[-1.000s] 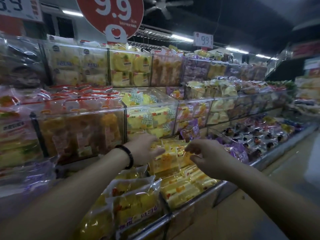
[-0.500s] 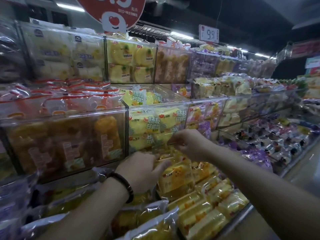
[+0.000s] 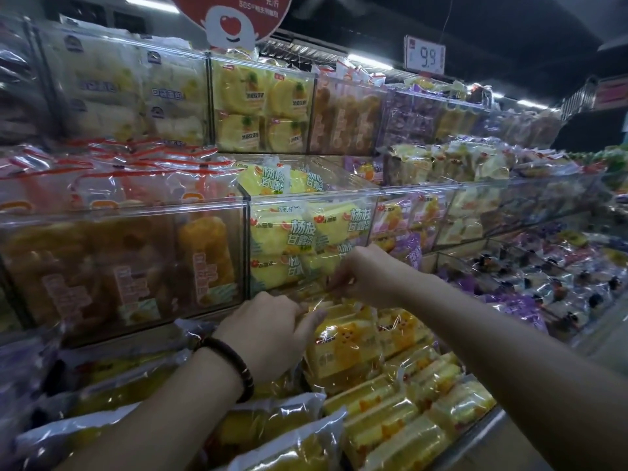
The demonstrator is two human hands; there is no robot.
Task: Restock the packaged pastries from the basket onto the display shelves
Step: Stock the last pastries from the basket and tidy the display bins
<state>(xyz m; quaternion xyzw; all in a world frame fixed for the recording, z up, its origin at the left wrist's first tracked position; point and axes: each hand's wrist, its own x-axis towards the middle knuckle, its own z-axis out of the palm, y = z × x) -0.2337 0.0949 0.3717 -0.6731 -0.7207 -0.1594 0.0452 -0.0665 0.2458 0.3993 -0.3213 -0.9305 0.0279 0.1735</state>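
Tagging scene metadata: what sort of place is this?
Probably a supermarket packaged-bakery aisle: tiered clear plastic display bins, filled with cellophane-wrapped yellow pastry packs, a white hanging 9.9 price sign, and a round red promotional sign overhead.

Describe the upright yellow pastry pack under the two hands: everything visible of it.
The yellow pastry pack is a block-shaped cake in glossy clear film printed with an orange cartoon figure and a small red logo. It stands upright on the lowest shelf, behind similar packs lying flat. The left hand grips its upper left edge with curled fingers; the right hand pinches a crinkled wrapper just behind it.
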